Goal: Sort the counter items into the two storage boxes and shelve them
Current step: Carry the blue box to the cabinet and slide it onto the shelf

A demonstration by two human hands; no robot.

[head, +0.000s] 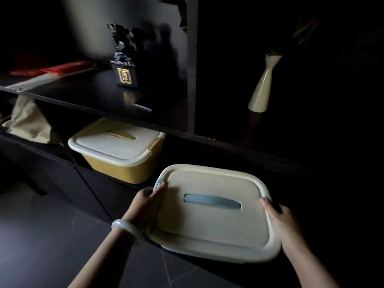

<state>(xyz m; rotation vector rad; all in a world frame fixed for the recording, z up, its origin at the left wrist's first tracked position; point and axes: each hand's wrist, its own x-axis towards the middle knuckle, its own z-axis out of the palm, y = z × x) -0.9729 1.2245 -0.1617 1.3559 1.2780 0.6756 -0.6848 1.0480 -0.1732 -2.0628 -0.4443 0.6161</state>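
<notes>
I am holding the blue-handled storage box [212,213] between my two hands, its cream lid facing up at me and its blue handle [212,201] lying flat in the recess across the middle of the lid. My left hand [148,201] is gripping the left edge, thumb lying along the rim of the lid just beside the blue side clip [158,183], the other fingers curling under and out of sight. My right hand [279,221] is gripping the right edge, thumb resting on top of the rim and the remaining fingers wrapping down over the side, so both hands are clamping the box from opposite sides. A pale bangle [126,228] is sitting on my left wrist.

Just beyond my left hand, the yellow storage box [116,150] is sitting in the lower shelf opening with its white lid on, apart from the box I am carrying. Further left of that, in the same lower level, a beige cloth or bag [29,121] is slumping. Above both, on the dark shelf board [83,94], a dark ornament on a block base [124,59] is standing, and red flat items [54,69] are lying off to the far left. Past my right hand and higher up, a cream vase with a narrow neck [264,86] is standing in the next compartment, well apart from my grip. Below my forearms the dark floor [41,235] is showing; the light is too dim to make out much else
</notes>
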